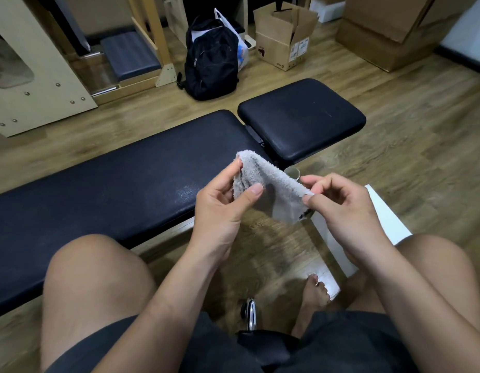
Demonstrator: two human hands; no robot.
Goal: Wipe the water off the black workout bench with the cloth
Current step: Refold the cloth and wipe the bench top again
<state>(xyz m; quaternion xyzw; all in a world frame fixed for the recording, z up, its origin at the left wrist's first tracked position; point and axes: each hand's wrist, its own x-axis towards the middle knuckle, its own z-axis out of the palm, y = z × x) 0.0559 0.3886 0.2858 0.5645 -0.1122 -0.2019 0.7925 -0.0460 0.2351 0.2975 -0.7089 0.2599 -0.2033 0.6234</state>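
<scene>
Cloth [276, 189], grey terry, is hanging at the centre of the frame, stretched between both hands and held clear of the black workout bench [112, 184], which is running from lower left to upper right. Left hand [220, 208] is pinching the cloth's left end between thumb and fingers; right hand [343, 203] is pinching its right end. At the top, a backpack [212, 57] and a cardboard box [281, 41] are standing on the floor.

Your black worktop [112, 189] crosses mid-frame, with a glossy patch [187, 191] at centre; at upper centre, a backpack [210, 60] and box [279, 44] stand on the floor [408, 157].
</scene>
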